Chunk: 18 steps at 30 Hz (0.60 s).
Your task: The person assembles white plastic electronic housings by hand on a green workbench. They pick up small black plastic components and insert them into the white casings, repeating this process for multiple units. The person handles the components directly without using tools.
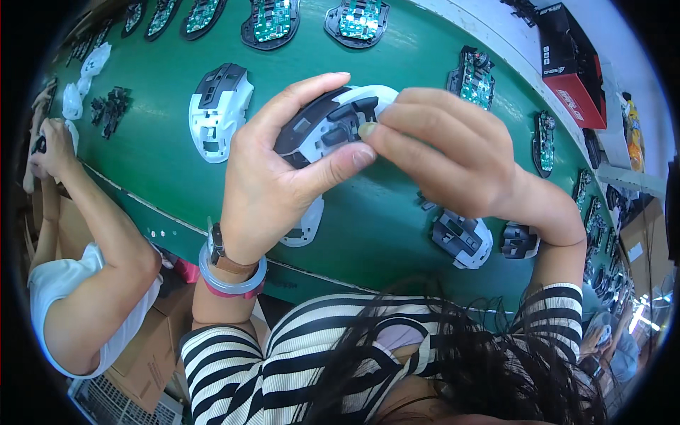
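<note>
My left hand (262, 159) is wrapped round a white and dark grey computer mouse shell (307, 134), holding it tilted above the green table. At the shell's right end my right hand (453, 152) pinches a small black plastic part (366, 106) against its inner side. The fingertips partly hide where the part meets the shell. Another white and grey mouse shell (221, 110) lies to the left of my hands. Under my left wrist a further white shell (306, 225) shows in part. Two grey and white mouse covers (462, 237) (520, 241) lie below my right forearm.
Mouse bases with green circuit boards (270, 20) line the far edge of the green table (163, 134) and its right side. Black plastic parts (110, 111) and clear bags (73, 101) lie left, near a co-worker's hand (55, 145). A black and red box (572, 67) stands back right.
</note>
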Motion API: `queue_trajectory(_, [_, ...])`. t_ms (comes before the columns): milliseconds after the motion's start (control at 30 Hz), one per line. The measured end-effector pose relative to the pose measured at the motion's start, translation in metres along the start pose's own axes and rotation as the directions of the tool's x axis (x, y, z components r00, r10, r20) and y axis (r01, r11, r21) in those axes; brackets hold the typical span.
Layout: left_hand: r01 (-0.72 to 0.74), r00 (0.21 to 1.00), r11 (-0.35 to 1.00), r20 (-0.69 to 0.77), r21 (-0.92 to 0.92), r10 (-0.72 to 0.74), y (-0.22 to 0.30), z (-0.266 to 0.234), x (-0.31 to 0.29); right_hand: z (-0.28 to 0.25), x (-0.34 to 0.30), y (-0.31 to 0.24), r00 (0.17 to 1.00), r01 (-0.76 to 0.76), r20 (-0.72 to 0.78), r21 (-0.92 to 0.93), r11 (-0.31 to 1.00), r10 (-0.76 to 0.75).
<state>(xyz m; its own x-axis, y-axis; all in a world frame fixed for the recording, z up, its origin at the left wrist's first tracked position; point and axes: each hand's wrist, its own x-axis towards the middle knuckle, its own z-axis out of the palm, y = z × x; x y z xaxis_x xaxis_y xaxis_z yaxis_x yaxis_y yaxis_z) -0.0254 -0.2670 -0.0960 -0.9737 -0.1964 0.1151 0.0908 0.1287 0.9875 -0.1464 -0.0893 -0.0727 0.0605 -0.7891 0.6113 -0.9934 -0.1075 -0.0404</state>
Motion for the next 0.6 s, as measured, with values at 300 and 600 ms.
queue_trajectory(300, [-0.041, 0.999, 0.999, -0.017, 0.001, 0.041, 0.003, -0.004, 0.004, 0.008, 0.003, 0.002, 0.709, -0.671, 0.428, 0.655, 0.348, 0.560])
queue_trajectory(600, [-0.025, 0.996, 0.998, -0.091, -0.050, 0.020, 0.007, 0.002, -0.004, 0.008, 0.005, -0.013, 0.758, -0.620, 0.299, 0.605, 0.499, 0.580])
